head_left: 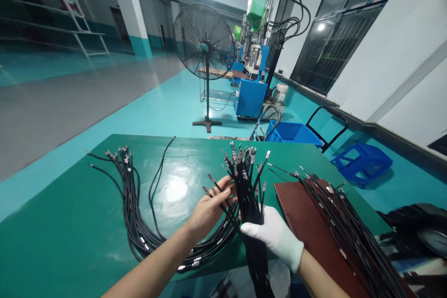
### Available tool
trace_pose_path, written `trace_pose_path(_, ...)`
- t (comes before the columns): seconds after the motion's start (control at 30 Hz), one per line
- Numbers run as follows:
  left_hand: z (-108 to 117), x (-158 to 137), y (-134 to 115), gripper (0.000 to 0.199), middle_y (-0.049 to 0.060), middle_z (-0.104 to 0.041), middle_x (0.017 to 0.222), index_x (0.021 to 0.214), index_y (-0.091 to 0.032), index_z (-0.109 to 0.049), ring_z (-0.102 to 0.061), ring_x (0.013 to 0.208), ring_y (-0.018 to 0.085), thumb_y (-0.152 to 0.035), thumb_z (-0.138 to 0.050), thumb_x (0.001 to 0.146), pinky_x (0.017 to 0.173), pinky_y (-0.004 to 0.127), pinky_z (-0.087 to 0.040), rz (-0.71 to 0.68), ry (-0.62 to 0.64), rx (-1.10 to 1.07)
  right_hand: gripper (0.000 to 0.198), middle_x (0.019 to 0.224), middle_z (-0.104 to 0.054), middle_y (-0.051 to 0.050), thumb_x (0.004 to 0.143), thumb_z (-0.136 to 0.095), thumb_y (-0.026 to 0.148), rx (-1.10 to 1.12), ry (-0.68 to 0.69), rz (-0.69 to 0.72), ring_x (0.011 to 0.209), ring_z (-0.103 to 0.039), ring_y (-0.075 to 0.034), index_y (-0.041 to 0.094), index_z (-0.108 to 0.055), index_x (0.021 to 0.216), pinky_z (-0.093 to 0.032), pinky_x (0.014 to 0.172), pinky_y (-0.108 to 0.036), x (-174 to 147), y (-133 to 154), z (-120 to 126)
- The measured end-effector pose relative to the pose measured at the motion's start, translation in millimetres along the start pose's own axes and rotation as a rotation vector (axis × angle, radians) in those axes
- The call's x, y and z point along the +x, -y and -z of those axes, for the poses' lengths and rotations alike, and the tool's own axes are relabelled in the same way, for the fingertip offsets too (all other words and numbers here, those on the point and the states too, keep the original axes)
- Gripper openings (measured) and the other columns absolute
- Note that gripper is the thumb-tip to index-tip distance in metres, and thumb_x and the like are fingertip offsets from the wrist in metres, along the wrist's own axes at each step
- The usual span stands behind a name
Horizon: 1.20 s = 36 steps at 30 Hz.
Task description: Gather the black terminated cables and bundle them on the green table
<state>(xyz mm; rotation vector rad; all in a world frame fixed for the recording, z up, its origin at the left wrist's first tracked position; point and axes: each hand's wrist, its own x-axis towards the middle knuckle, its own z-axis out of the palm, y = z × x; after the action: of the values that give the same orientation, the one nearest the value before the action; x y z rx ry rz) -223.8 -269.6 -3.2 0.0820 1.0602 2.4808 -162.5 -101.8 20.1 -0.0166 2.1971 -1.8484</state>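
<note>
My right hand [277, 237], in a white glove, is wrapped round a thick bundle of black cables [251, 212] with metal connector ends pointing up and away. My bare left hand [211, 202] pinches a few thin black cables just left of that bundle; their metal tips [211, 179] stick out past the thumb. A second bundle of black cables [131, 214] curves in a wide loop on the green table [63, 223], passing below my left hand. One loose cable [151, 191] lies inside the loop. The lower part of the held bundle runs down past the table's near edge.
More black cables [344, 216] lie on a brown board [296, 214] at the right. Beyond the table stand a large fan [206, 49], blue machines [252, 98] and a blue crate [293, 132]. A blue plastic stool [365, 160] is on the floor to the right.
</note>
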Motion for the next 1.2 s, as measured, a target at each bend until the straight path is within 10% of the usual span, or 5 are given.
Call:
trace_pose_path(0.37, -10, 2, 2, 0.038, 0.004, -0.073, 0.094, 0.102, -0.016, -0.067, -0.068, 0.092, 0.021, -0.024, -0.082, 0.067, 0.084, 0.03, -0.052, 0.014, -0.054, 0.001, 0.031, 0.119, -0.067, -0.005, 0.089, -0.049, 0.027, -0.274, 0.03, 0.138, 0.114, -0.059, -0.024, 0.022, -0.065, 0.115, -0.042, 0.099, -0.035, -8, 2, -15)
trace_pose_path(0.83, -10, -3, -4, 0.031, 0.003, -0.072, 0.08, 0.089, -0.014, -0.069, -0.067, 0.076, 0.016, -0.019, -0.084, 0.061, 0.074, 0.025, -0.053, 0.054, -0.043, 0.031, 0.027, 0.08, -0.066, -0.003, 0.073, -0.068, 0.041, -0.22, -0.336, 0.017, 0.07, -0.055, -0.015, 0.016, -0.067, 0.086, -0.044, 0.068, -0.026, -2, -1, -21)
trace_pose_path(1.2, -15, -14, -17, 0.031, 0.001, -0.063, 0.077, 0.093, -0.013, -0.068, -0.06, 0.068, 0.011, -0.022, -0.082, 0.067, 0.066, 0.021, -0.048, -0.011, 0.01, 0.103, 0.03, 0.066, -0.051, 0.003, 0.086, -0.052, 0.042, -0.154, -0.439, 0.251, 0.063, -0.041, -0.011, 0.018, -0.052, 0.069, -0.034, 0.06, -0.022, 3, 30, -15)
